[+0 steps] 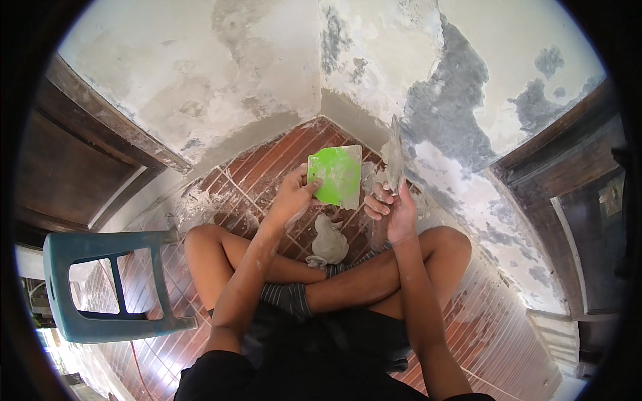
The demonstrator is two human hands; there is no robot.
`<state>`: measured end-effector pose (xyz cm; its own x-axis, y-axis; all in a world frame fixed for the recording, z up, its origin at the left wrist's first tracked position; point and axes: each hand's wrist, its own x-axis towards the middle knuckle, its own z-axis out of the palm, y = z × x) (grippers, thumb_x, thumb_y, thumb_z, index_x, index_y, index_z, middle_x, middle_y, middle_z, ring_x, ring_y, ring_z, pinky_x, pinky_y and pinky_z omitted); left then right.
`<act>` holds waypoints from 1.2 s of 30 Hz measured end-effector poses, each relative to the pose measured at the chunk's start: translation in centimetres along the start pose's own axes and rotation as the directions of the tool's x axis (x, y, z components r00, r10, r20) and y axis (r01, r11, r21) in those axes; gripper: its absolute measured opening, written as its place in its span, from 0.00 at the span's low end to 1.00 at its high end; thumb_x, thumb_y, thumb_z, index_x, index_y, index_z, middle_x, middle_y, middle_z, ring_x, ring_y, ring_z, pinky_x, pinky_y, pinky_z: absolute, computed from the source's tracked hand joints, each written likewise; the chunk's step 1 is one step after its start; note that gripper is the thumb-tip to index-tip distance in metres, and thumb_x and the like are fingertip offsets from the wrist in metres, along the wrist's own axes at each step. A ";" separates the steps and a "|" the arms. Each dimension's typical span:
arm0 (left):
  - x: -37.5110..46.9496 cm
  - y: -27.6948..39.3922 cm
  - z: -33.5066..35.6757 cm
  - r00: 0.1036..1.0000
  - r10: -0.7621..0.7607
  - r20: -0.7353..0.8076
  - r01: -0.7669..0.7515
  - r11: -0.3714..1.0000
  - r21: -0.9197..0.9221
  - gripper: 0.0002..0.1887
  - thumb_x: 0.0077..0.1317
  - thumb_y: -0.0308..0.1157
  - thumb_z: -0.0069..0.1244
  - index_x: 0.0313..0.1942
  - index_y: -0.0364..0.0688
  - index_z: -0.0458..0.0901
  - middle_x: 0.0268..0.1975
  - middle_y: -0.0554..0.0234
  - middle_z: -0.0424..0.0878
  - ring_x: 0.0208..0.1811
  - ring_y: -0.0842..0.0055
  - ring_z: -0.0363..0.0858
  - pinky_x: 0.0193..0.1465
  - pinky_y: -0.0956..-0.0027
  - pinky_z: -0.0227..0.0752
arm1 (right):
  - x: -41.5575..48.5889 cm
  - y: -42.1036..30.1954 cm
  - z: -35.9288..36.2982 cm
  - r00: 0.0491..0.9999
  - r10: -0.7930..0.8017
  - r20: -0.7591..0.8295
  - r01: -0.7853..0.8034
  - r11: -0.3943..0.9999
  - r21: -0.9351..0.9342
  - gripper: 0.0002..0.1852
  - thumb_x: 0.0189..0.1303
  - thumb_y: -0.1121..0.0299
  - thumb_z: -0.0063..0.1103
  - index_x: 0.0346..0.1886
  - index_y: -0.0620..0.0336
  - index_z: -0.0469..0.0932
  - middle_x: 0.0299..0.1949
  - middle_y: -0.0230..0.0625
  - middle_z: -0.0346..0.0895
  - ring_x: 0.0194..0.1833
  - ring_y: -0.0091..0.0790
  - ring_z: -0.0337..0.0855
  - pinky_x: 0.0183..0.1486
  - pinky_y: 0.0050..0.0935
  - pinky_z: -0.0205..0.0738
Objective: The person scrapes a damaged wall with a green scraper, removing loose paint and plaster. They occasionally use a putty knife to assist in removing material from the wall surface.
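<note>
My left hand [292,196] grips a green plastic putty spreader [335,175] by its left edge, thumb on top. Grey-white putty is smeared over the spreader's face and its right edge. To the right, my right hand [400,214] holds a putty-coated trowel-like tool [395,155], seen nearly edge-on and pointing up toward the wall; its handle is mostly hidden by my fingers. The two tools are apart. Below them, a lump of pale putty [329,241], possibly in a bag, rests on the floor by my crossed legs.
A wall corner with patchy plaster [446,100] rises ahead. Brown tiled floor [271,155] bears putty smears. A blue-green plastic stool [113,326] lies on its side at my left. Dark wooden frames [551,210] stand at the right, with a wooden panel [75,160] at the left.
</note>
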<state>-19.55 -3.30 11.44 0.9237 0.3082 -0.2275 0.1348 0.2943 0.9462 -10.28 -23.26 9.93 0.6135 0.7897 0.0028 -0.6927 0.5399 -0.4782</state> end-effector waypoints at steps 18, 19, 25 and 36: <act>-3.4 2.7 -1.6 0.996 0.015 0.086 -0.019 0.999 0.042 0.17 0.68 0.29 0.46 0.57 0.38 0.71 0.48 0.66 0.77 0.47 0.81 0.77 0.46 0.75 0.74 | 0.9 2.0 -1.5 0.973 -0.065 -0.221 -0.043 0.892 -0.450 0.20 0.70 0.55 0.45 0.33 0.65 0.73 0.18 0.25 0.57 0.23 0.29 0.66 0.26 0.27 0.61; -3.5 2.8 -1.8 0.997 -0.004 0.075 0.000 0.998 0.056 0.17 0.68 0.29 0.46 0.57 0.38 0.71 0.49 0.65 0.77 0.47 0.81 0.77 0.46 0.75 0.74 | 0.9 2.0 -1.6 0.976 -0.059 -0.209 -0.045 0.887 -0.459 0.21 0.70 0.54 0.45 0.32 0.66 0.73 0.18 0.25 0.57 0.23 0.28 0.66 0.26 0.27 0.61; -3.7 2.3 -2.9 0.995 -0.028 0.092 0.027 1.000 0.016 0.18 0.68 0.28 0.46 0.58 0.38 0.69 0.49 0.64 0.77 0.49 0.80 0.77 0.48 0.72 0.76 | 1.0 1.8 -1.6 0.985 -0.021 -0.169 -0.066 0.867 -0.493 0.23 0.70 0.55 0.45 0.31 0.69 0.75 0.18 0.25 0.58 0.23 0.27 0.65 0.25 0.26 0.60; -3.1 1.2 -4.4 0.998 0.052 0.047 -0.055 0.996 0.067 0.17 0.70 0.28 0.43 0.58 0.38 0.68 0.48 0.65 0.77 0.47 0.82 0.77 0.48 0.74 0.75 | 1.3 1.6 -1.5 0.978 0.016 -0.207 -0.126 0.839 -0.529 0.21 0.71 0.54 0.45 0.30 0.63 0.71 0.19 0.24 0.59 0.23 0.23 0.66 0.24 0.23 0.60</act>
<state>-23.83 0.05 12.27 0.9454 0.2801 -0.1667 0.1073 0.2155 0.9706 -9.97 -21.84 7.82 0.6675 0.7207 -0.1871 -0.4582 0.1996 -0.8661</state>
